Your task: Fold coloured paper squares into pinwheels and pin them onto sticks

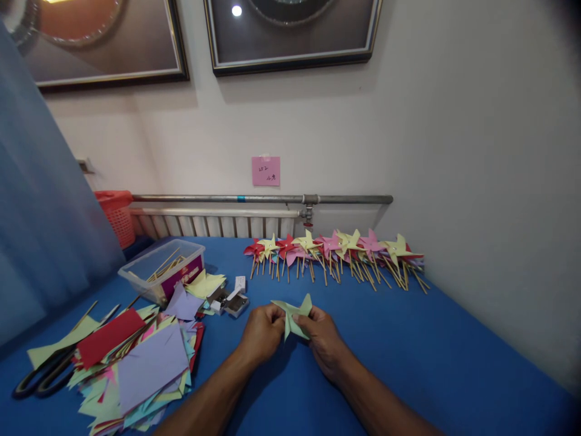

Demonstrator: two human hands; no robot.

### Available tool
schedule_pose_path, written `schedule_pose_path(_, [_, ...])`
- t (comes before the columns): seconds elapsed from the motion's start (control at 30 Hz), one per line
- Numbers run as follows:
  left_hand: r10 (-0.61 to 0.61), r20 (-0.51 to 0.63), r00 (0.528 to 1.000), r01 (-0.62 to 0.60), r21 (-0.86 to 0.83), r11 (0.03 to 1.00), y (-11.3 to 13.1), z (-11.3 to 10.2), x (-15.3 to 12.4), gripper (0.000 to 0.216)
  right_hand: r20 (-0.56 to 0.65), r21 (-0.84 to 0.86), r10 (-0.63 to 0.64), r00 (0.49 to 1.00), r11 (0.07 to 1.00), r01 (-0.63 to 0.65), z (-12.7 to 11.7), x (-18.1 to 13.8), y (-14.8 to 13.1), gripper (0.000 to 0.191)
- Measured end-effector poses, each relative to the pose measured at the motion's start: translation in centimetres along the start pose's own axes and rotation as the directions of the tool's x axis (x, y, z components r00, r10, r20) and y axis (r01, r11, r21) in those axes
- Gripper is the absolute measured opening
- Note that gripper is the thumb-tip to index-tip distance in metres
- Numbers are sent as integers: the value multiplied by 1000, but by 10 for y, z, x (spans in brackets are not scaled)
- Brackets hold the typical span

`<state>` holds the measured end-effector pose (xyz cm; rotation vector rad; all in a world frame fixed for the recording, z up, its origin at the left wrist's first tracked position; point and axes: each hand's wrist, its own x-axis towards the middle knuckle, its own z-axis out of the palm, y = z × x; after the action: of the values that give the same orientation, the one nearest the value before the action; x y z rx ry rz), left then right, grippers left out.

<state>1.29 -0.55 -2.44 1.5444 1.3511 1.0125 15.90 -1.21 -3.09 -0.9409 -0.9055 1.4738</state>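
Observation:
My left hand and my right hand meet over the blue table, both pinched on a pale green folded paper pinwheel held just above the cloth. Its pointed flaps stick up and out between my fingers. No stick shows on it.
A row of finished paper pinwheels on sticks lies along the wall. A stapler sits left of my hands, beside a clear plastic box of sticks. Coloured paper squares and black scissors lie at the left. An orange basket stands behind.

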Motion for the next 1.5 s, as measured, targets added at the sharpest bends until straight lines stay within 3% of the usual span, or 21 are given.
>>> schedule_pose_path(0.77, [87, -53, 995, -79, 151, 985, 0, 4, -2, 17, -14, -24, -9, 1000, 1000, 9, -2, 4, 4, 32])
schedule_pose_path(1.5, [87, -70, 994, -78, 124, 989, -2, 6, -1, 16, -7, 3, -36, 999, 999, 36, -5, 9, 11, 31])
